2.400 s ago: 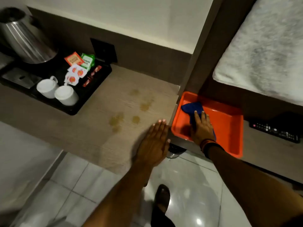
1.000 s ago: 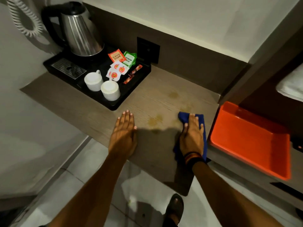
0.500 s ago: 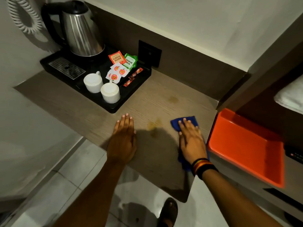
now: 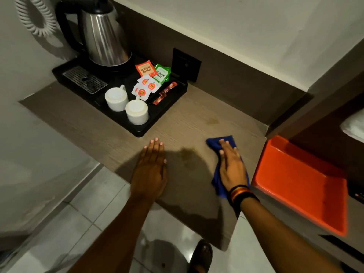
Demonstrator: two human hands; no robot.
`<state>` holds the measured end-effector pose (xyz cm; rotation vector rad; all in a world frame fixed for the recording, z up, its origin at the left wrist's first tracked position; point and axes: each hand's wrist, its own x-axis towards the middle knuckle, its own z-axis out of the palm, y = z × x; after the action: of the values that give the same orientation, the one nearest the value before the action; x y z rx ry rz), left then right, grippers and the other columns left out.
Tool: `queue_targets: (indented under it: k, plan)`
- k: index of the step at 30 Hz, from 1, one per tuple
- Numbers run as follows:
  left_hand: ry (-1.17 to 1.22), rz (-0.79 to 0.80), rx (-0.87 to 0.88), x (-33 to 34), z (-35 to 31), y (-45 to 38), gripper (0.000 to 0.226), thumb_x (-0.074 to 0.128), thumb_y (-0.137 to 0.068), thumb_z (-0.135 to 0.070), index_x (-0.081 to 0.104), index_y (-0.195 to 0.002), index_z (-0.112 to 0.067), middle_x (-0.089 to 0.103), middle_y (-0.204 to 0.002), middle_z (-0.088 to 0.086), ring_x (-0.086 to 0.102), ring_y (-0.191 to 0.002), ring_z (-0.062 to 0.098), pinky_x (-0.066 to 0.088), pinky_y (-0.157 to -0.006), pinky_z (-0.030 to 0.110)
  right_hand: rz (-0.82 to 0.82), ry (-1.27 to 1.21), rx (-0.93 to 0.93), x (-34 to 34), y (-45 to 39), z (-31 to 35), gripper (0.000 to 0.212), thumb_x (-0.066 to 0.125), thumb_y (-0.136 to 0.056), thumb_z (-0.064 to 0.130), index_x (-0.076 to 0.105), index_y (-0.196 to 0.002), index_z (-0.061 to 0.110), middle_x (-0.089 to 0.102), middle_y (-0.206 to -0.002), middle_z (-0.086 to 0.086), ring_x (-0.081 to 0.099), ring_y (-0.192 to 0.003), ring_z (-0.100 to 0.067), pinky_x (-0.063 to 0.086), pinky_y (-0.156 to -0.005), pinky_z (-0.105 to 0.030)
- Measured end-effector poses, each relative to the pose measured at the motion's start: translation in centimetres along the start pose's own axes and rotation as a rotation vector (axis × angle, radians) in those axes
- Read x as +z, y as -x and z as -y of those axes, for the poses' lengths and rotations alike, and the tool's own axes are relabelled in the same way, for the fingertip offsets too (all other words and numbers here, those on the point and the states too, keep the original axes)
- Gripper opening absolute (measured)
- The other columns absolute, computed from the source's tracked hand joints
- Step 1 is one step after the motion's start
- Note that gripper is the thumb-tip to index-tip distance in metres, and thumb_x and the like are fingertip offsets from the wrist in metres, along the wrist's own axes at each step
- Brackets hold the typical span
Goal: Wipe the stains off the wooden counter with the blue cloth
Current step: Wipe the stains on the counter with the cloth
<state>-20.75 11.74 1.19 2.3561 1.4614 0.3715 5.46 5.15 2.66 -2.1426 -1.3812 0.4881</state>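
A sandalled foot (image 4: 201,257) is showing at the bottom edge, standing on the pale tiled floor (image 4: 78,209) below the front of the wooden counter (image 4: 94,127). Nearer the counter's front edge, the left hand (image 4: 150,170) is lying palm down on the bare wood with its fingers straight and held together, gripping nothing. Well apart from it, on the right end of the counter, the right hand (image 4: 232,168) is pressing flat on the blue cloth (image 4: 216,184), its fingers extended and slightly spread over the fabric rather than curled around it; striped bands (image 4: 241,193) are sitting on that wrist. The cloth is lying crumpled on the wood under the palm, poking out beyond the fingertips and trailing back beside the wrist toward the counter's corner. Between the two hands, a faint brownish stain (image 4: 186,154) is showing partly in shadow, and a second stain (image 4: 212,120) is sitting farther back, beyond the cloth. Just beside the counter's right end, on a lower surface, an orange tray (image 4: 295,186) is resting. Farther back on the left, a black tray (image 4: 163,113) is holding two white cups (image 4: 126,104) turned upside down, touching each other, along with tea sachets (image 4: 151,75) and a steel kettle (image 4: 104,36) at its rear. Behind the tray, a dark wall socket (image 4: 186,65) is sitting in the brown backsplash, and a white coiled cord (image 4: 33,16) is hanging on the wall at the far left.
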Motion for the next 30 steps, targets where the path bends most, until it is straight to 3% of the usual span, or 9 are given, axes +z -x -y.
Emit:
queue_targets:
  k: [4,7,12,15,20,26,30]
  plan:
    - [0.057,0.021,-0.012,0.4,0.4,-0.4,0.070,0.014,-0.101,-0.045,0.012,-0.162,-0.010,0.009,-0.173,0.010,0.005,-0.161,0.023,0.006,-0.132,0.047,-0.169,-0.037,0.205,-0.5,-7.9,0.2,0.047,0.030,-0.110,0.036,0.038,-0.154,0.025,0.040,-0.161,-0.010,0.031,-0.151,-0.035,0.025,-0.123,-0.046]
    - [0.061,0.047,-0.028,0.7,0.6,-0.7,0.078,0.004,-0.095,-0.051,0.007,-0.163,-0.013,0.003,-0.174,0.007,0.000,-0.161,0.020,0.000,-0.132,0.044,-0.145,-0.001,0.226,0.9,-12.8,1.9,0.049,0.029,-0.109,0.037,0.038,-0.155,0.023,0.036,-0.163,-0.008,0.025,-0.153,-0.034,0.021,-0.124,-0.045]
    - [0.077,0.040,-0.036,0.1,0.1,-0.4,0.069,0.021,-0.101,-0.041,0.010,-0.163,-0.012,0.007,-0.173,0.007,0.004,-0.161,0.021,0.005,-0.132,0.045,0.179,0.107,-0.238,3.4,-8.2,5.0,0.047,0.032,-0.109,0.028,0.038,-0.155,0.022,0.035,-0.164,0.000,0.022,-0.155,-0.015,0.008,-0.129,-0.036]
    - [0.066,0.016,-0.028,-0.4,-0.5,0.0,0.066,0.025,-0.102,-0.038,0.012,-0.162,-0.013,0.009,-0.173,0.009,0.005,-0.160,0.022,0.007,-0.132,0.046,0.211,0.155,-0.359,1.4,-1.8,2.4,0.045,0.036,-0.108,0.028,0.043,-0.153,0.024,0.037,-0.162,0.003,0.024,-0.155,-0.013,0.010,-0.129,-0.038]
    - [0.045,-0.008,-0.017,-0.3,-0.3,-0.2,0.064,0.026,-0.104,-0.037,0.019,-0.162,-0.011,0.017,-0.172,0.011,0.013,-0.160,0.025,0.013,-0.131,0.049,0.055,0.286,-0.124,-0.1,-1.6,1.3,0.048,0.031,-0.108,0.036,0.036,-0.156,0.031,0.024,-0.168,0.001,0.013,-0.158,-0.020,0.008,-0.129,-0.045]
    - [0.027,-0.012,-0.014,-0.4,-0.5,-0.1,0.059,0.033,-0.109,-0.030,0.017,-0.162,-0.008,0.016,-0.172,0.013,0.011,-0.160,0.026,0.010,-0.132,0.046,-0.099,0.325,0.144,5.5,5.7,6.4,0.052,0.027,-0.109,0.030,0.025,-0.160,0.020,0.018,-0.169,-0.009,0.008,-0.158,-0.031,0.008,-0.128,-0.052]
    - [0.008,-0.016,-0.020,-0.1,-0.6,-0.1,0.060,0.034,-0.109,-0.028,0.015,-0.162,-0.008,0.013,-0.173,0.013,0.009,-0.161,0.025,0.010,-0.132,0.046,-0.160,0.276,0.303,7.9,2.3,8.9,0.053,0.026,-0.109,0.029,0.022,-0.161,0.017,0.012,-0.171,-0.007,0.002,-0.158,-0.034,0.003,-0.127,-0.055]
